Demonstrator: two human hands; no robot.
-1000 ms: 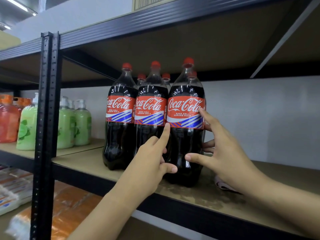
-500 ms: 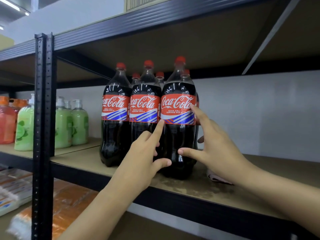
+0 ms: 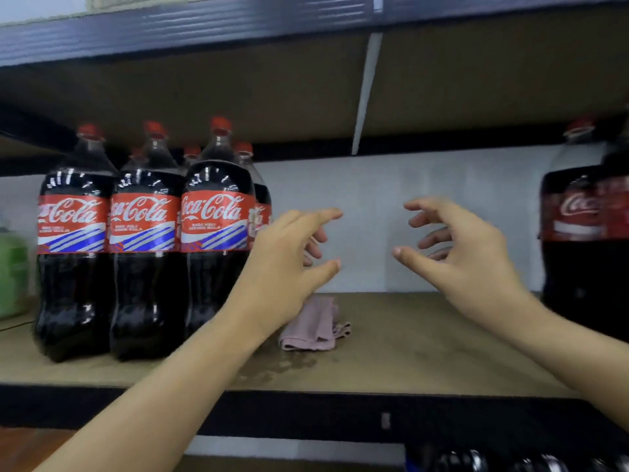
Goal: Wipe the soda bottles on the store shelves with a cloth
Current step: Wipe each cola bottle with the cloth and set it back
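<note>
Now, left hand (image 3: 289, 253): raised above the shelf (image 3: 425, 345), fingers loosely spread, holding nothing.
Right hand (image 3: 456, 247): raised opposite it, fingers loosely curled, empty.
Cloth (image 3: 315, 327): pink, crumpled on the shelf below the left hand.
Soda bottles (image 3: 143, 240): upright cluster at left.
Another bottle (image 3: 575, 233): far right.

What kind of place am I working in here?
Likely a shop or stockroom: a dark metal shelf with board decks, stocked with rows of identical cola bottles, more cola at the right.
</note>
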